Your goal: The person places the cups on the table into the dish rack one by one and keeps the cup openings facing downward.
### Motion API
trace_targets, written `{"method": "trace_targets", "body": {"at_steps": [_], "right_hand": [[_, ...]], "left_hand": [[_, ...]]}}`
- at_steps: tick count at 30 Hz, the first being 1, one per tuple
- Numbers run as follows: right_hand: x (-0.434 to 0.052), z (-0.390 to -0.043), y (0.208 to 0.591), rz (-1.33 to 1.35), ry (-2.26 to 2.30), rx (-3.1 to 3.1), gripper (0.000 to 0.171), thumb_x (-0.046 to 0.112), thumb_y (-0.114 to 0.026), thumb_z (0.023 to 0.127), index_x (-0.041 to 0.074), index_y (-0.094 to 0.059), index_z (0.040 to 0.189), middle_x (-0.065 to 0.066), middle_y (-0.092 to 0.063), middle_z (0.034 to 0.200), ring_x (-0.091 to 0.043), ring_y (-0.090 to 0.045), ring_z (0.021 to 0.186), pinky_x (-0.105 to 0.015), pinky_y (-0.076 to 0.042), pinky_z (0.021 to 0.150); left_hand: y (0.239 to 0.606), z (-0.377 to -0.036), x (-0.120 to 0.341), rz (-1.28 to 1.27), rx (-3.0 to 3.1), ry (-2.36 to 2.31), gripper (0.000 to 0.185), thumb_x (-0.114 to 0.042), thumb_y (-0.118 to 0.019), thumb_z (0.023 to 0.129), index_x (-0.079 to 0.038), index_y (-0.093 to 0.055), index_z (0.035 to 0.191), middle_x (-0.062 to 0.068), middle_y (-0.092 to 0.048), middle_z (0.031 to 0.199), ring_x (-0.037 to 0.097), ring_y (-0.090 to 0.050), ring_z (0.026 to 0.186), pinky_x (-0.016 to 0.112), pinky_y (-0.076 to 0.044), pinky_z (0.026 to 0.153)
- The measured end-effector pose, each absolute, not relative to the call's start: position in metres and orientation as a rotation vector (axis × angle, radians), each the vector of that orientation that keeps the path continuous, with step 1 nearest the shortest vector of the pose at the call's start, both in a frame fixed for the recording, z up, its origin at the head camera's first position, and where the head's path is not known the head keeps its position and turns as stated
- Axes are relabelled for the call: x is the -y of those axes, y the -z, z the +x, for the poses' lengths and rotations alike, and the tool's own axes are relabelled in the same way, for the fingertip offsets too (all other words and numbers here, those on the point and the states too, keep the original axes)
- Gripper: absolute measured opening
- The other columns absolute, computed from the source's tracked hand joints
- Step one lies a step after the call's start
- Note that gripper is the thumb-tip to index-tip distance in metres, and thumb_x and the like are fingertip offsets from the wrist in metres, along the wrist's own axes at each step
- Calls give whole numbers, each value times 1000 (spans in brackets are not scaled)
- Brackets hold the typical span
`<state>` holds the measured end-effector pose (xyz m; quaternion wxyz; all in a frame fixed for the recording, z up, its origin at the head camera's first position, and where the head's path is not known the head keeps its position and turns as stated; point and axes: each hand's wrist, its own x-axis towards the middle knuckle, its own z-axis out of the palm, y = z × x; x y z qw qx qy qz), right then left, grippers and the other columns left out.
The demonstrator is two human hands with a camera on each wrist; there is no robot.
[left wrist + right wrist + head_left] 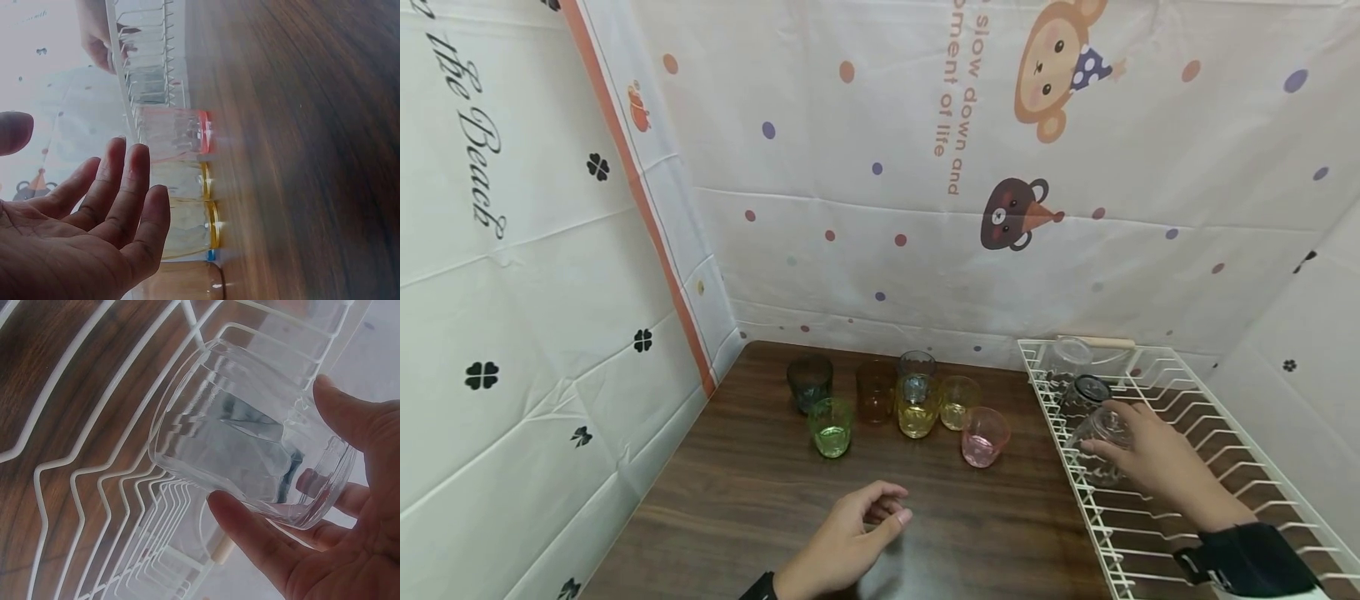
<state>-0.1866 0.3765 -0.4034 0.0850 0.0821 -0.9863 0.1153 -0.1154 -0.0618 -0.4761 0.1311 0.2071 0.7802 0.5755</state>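
My right hand [1161,462] grips a clear drinking glass [231,437] at its base end, thumb on one side and fingers on the other. Mouth downward, this glass is at the white wire dish rack [1081,497]; whether it bears on the wires I cannot tell. Just behind it in the rack stand a dark glass [1090,388] and another clear glass [1070,354]. Over the table, my left hand [853,533] holds nothing, its fingers loosely bent in the left wrist view. Nearest to it are a green glass [831,437] and a pink glass [985,437].
Behind these on the brown wooden table [730,492] stand a dark glass [809,383], a brown glass [874,392], a yellow glass [917,417], a pale yellow glass [957,407] and a bluish glass [917,362]. Printed cloth [805,167] hangs around the table.
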Motion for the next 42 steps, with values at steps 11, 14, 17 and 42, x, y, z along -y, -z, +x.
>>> {"method": "trace_targets", "body": {"at_steps": [11,14,17,42], "right_hand": [[-374,-189,405,240,-339,2948,77,44,-84,92,-9,-55,141,-38,-63,122,-49,-70,92,-67,-56,75],[-374,-189,405,247,-334,2943,77,44,-84,91,-9,-55,140,-38,-63,121,-48,-70,93,-67,-56,75],[-374,-189,406,247,-330,2943,77,44,-84,91,-9,-55,140,-38,-63,121,-47,-70,92,-67,-56,75],[-377,-188,405,244,-305,2946,79,45,-83,92,-9,-54,142,-40,-61,123,-53,-69,95,-69,-55,78]], "left_hand": [[476,-115,62,588,-2257,-1669,41,-41,-57,111,-10,-65,138,8,-74,120,4,-67,103,24,-55,90],[477,-116,62,582,-2244,-1672,41,-41,-57,111,-10,-65,138,7,-74,120,4,-67,104,24,-55,90],[477,-115,62,581,-2234,-1674,42,-41,-57,111,-10,-64,139,8,-73,121,5,-67,104,24,-55,91],[479,-113,62,535,-2234,-1699,42,-36,-59,111,-5,-64,140,4,-72,119,6,-67,103,25,-55,89]]}}
